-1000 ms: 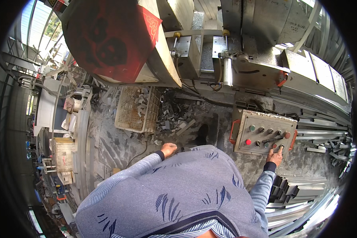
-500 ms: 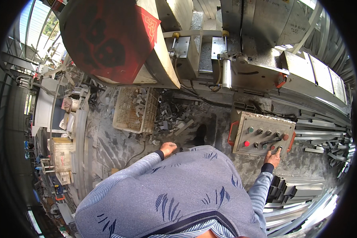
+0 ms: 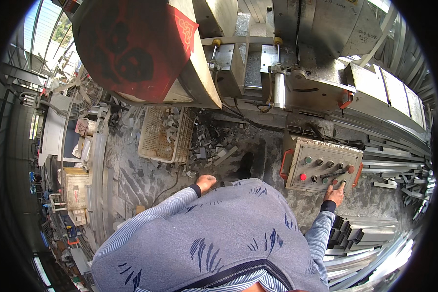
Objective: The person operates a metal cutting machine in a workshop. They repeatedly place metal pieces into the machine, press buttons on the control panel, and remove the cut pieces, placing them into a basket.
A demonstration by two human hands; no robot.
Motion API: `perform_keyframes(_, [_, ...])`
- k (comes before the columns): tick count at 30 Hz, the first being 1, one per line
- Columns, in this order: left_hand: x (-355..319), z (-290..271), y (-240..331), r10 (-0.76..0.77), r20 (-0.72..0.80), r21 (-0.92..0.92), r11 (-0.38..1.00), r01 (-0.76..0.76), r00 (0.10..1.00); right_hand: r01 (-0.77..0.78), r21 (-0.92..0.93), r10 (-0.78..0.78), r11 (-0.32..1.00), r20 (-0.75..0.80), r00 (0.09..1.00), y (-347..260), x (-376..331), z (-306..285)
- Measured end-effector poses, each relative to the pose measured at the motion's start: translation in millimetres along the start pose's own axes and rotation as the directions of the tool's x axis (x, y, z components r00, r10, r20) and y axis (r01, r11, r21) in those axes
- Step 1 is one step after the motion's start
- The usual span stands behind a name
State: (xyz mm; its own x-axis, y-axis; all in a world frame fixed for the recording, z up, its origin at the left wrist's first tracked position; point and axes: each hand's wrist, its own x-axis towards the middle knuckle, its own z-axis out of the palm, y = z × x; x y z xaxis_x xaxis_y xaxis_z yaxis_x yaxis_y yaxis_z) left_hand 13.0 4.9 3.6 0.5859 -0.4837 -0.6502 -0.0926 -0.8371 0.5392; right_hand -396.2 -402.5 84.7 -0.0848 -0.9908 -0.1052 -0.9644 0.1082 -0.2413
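My right hand [image 3: 334, 195] is on the lower right part of a grey metal control box [image 3: 297, 185]. Two of its fingers reach out, apart, onto the bottom row of buttons, and nothing is held. The box carries coloured push buttons, black knobs and a bright red button [image 3: 302, 176] at its left. My left hand [image 3: 206, 183] hangs in front of my body with its fingers curled in, and no object shows in it. Beyond the box stands a cutting machine with a steel bed, clamp cylinder [image 3: 279, 90] and a round guard [image 3: 126, 53] covered in red cloth.
A beige plastic crate [image 3: 153, 153] with metal offcuts stands on the floor, more scraps [image 3: 214, 146] beside it. Dark profiles [image 3: 345, 231] are stacked near my right arm. Long metal bars [image 3: 394, 163] lie at the right. A cable and a fan [image 3: 85, 97] are at the left.
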Motion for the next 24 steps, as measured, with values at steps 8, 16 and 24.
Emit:
perform_keyframes(8, [2,2,1,0.035,-0.025,-0.042,0.998,-0.036,0.999,0.022,-0.004,-0.023,1.000,-0.032,0.999,2,0,3])
perform_keyframes(16, [3,4,3,-0.013,-0.004,-0.069,0.998,0.013,1.000,0.022,-0.005,-0.023,1.000,-0.026,0.999,0,-1,0])
perform_keyframes(24, [5,9,-5,0.039,-0.008,0.017,0.999,-0.039,0.999,0.006,-0.018,-0.006,1.000,0.001,1.000,-3,-2,-3])
